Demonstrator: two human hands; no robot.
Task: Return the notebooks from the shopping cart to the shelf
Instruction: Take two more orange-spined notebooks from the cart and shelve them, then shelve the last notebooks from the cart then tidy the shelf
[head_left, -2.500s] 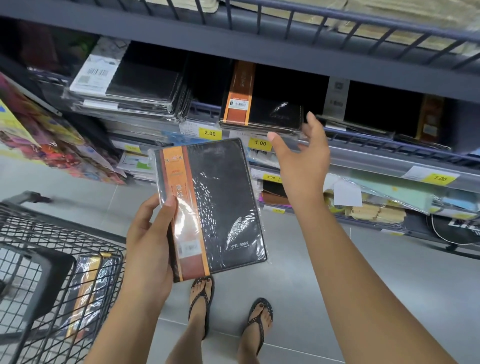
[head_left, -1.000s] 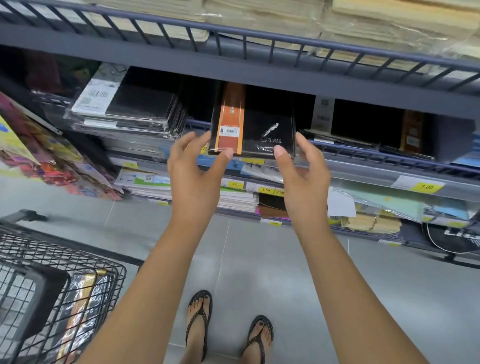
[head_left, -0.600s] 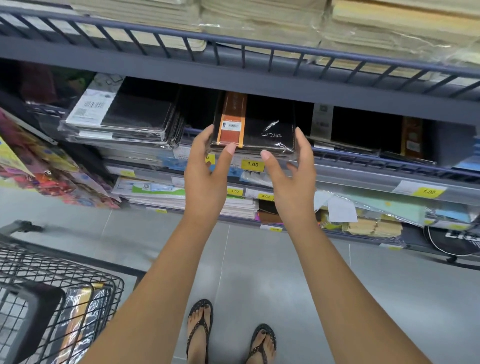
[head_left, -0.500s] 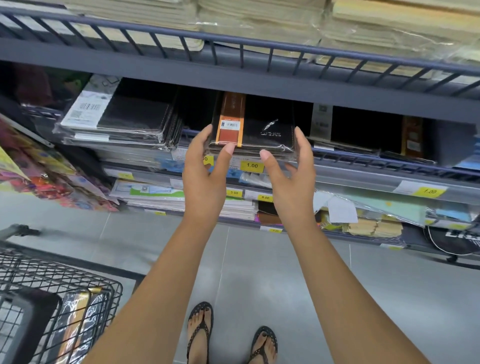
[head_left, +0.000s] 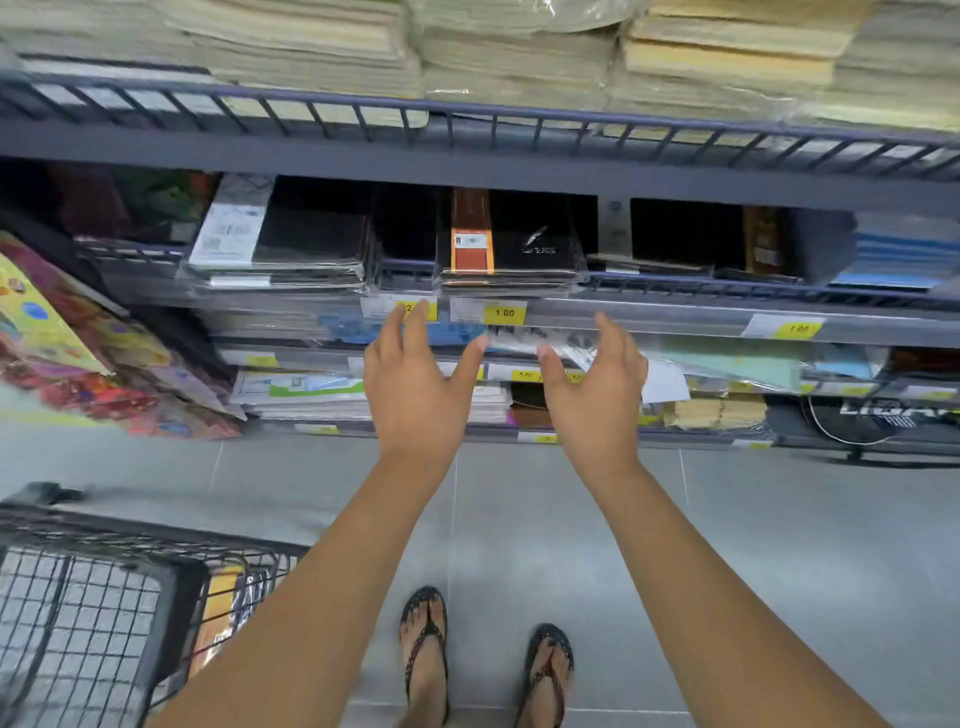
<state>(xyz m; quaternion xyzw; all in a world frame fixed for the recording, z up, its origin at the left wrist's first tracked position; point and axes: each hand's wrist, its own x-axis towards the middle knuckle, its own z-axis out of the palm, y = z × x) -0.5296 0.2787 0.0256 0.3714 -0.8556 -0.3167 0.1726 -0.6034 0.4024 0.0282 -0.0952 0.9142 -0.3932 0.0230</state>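
Note:
A black notebook with an orange spine band (head_left: 511, 236) lies on top of a small stack on the middle shelf (head_left: 675, 312), above the yellow 1.00 price tag (head_left: 504, 313). My left hand (head_left: 415, 387) and my right hand (head_left: 597, 395) hover below and in front of that stack, both empty with fingers spread, touching nothing. At the lower left, the wire shopping cart (head_left: 78, 613) holds another wrapped notebook with an orange band (head_left: 228, 618), standing against the cart's right wall.
Wrapped black notebooks (head_left: 291, 244) are stacked to the left on the same shelf, more dark ones (head_left: 727, 244) to the right. Paper reams (head_left: 519, 47) fill the top shelf. Colourful books (head_left: 62, 358) lean at far left. Grey tiled floor lies below.
The notebook went from my left hand onto the shelf stack. Both hands squared it there, then let go and dropped back below the shelf edge.

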